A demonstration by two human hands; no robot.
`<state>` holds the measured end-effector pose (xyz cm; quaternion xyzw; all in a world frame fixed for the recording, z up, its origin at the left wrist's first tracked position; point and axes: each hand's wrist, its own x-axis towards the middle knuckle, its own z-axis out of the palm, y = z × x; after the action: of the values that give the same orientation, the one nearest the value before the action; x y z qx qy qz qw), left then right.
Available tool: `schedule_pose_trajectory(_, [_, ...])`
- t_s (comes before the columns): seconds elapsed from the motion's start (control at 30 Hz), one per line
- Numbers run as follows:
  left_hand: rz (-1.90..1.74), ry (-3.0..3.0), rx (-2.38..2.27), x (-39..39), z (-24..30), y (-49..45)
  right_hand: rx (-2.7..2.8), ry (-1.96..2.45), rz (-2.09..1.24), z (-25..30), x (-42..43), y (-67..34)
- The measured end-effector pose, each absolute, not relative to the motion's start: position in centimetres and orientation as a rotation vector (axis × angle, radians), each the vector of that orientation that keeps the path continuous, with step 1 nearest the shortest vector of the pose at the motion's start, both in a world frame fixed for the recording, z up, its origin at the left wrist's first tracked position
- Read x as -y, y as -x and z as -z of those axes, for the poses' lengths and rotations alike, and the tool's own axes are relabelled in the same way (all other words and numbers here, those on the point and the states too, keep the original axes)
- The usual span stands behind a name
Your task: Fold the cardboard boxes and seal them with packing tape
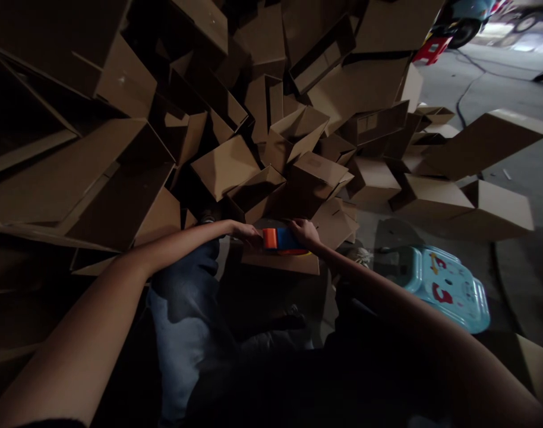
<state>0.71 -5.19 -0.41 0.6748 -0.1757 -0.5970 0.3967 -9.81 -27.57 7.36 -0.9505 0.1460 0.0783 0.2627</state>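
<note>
A blue and orange packing tape dispenser [280, 239] is held low in front of me, above a flattened-looking cardboard box [280, 263]. My left hand [245, 233] grips its orange end. My right hand [304, 232] rests over its blue far side, holding it too. A ring of orange-yellow shows under the dispenser, but the tape roll is mostly hidden. My bare forearms reach in from the lower corners, and my blue jeans [182, 303] show below them.
Many open cardboard boxes [224, 166] rise in a tall, jumbled pile ahead and to the left. A light blue plastic stool [447, 289] lies on the concrete floor [503, 125] to the right. A cable, a red stool [432, 49] and a parked scooter [461, 21] stand far right.
</note>
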Motion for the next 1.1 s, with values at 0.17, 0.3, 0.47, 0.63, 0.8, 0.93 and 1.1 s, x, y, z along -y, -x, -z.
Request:
schedule_pose_trajectory(0.17, [1.517, -1.703, 0.472, 5.18, 0.82, -0.94, -0.384, 2.574, -0.202, -7.40, 27.56, 9.90])
schedule_pose_trajectory(0.3, [1.528, -1.700, 0.480, 5.06, 1.17, -1.06, -0.383, 2.578, -0.196, -7.33, 27.60, 9.88])
schedule_pose_trajectory(0.47, [1.530, -1.619, 0.513, 4.96, 0.80, -0.92, -0.384, 2.578, -0.191, -7.18, 27.64, 9.82])
schedule_pose_trajectory(0.63, [1.504, -1.583, 0.523, 5.01, 0.36, -1.01, -0.383, 2.579, -0.186, -7.12, 27.64, 9.82])
schedule_pose_trajectory(0.8, [1.491, -1.639, 0.494, 4.91, 0.40, -1.09, -0.385, 2.582, -0.191, -7.24, 27.58, 9.82])
schedule_pose_trajectory(0.93, [1.475, -1.686, 0.462, 4.97, 0.46, -0.96, -0.392, 2.583, -0.204, -7.41, 27.51, 9.84])
schedule_pose_trajectory(1.1, [1.456, -1.709, 0.426, 5.03, 0.20, -0.83, -0.396, 2.587, -0.218, -7.58, 27.41, 9.88])
